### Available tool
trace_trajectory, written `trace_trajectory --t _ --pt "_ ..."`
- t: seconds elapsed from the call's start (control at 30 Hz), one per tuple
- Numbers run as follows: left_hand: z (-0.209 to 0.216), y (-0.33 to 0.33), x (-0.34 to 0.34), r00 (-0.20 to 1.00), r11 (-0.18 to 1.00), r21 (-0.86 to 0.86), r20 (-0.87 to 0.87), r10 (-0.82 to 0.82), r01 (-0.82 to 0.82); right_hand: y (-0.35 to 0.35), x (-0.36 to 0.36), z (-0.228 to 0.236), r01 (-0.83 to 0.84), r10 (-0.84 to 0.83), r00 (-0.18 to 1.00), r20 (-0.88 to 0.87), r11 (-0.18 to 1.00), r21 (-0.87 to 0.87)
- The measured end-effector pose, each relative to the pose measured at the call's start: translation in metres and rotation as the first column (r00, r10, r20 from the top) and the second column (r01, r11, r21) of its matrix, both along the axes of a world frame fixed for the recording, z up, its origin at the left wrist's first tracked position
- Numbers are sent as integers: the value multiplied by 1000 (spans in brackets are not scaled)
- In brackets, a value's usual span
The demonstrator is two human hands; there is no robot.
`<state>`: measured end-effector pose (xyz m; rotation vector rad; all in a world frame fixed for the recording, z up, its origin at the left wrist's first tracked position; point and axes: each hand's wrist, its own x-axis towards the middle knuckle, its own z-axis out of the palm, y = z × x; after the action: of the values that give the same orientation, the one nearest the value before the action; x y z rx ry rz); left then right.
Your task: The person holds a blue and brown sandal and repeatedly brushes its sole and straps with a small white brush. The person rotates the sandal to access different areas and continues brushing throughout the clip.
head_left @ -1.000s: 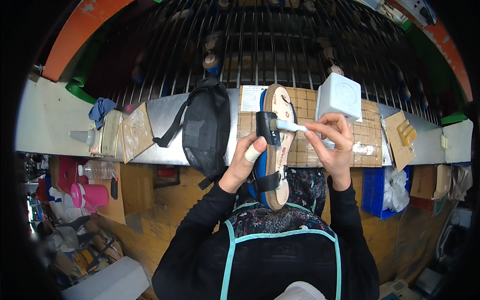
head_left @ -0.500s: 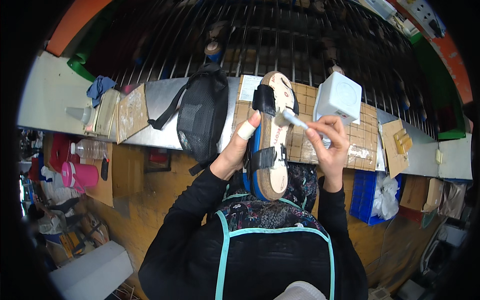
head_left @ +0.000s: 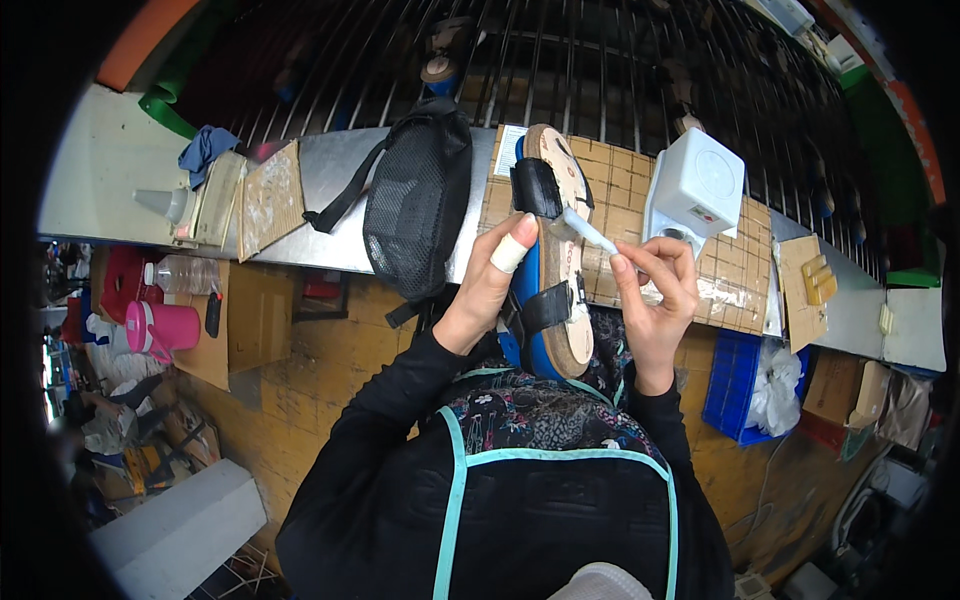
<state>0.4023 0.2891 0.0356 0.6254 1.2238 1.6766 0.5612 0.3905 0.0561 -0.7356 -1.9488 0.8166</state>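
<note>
A black-strapped sandal [head_left: 568, 335] with a pale footbed, cork-coloured edge and blue side stands tilted in front of me. My left hand [head_left: 490, 285] grips it by its left side, thumb over the edge; a pale wrapping covers part of that thumb. My right hand [head_left: 660, 300] pinches a small brush with a pale blue handle [head_left: 590, 231] between thumb and fingers. Its working end meets the footbed beside the upper strap, where the bristles are partly hidden. Behind the sandal lies a cardboard sheet [head_left: 625, 175] with crossing lines.
A white plastic dispenser [head_left: 705, 180] stands on the cardboard at right. Left of the sandal sits a black mesh bag [head_left: 415, 200]. Metal bars or rollers [head_left: 560, 60] carrying more sandals run behind the bench. A blue crate [head_left: 730, 390] stands below at right.
The brush tip has shifted a little up the footbed toward the upper strap. The sandal has moved slightly up and right in view, with both hands still holding on.
</note>
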Motion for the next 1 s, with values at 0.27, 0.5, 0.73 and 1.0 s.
trace_trajectory --t 0.27,0.5,0.73,1.0 --pt "4 -1 -6 1000 1000 2 -6 -13 13 6 -4 -1 32 -27 999 -26 975 221" --pt "9 3 -18 998 1000 -5 -61 -29 29 10 7 -3 -125 121 992 43 989 80" --pt "12 11 -24 997 1000 21 -76 22 -20 13 17 0 -184 178 980 94 981 59" --pt "16 19 -28 994 998 46 -103 44 -40 12 26 0 -198 186 978 96 972 124"
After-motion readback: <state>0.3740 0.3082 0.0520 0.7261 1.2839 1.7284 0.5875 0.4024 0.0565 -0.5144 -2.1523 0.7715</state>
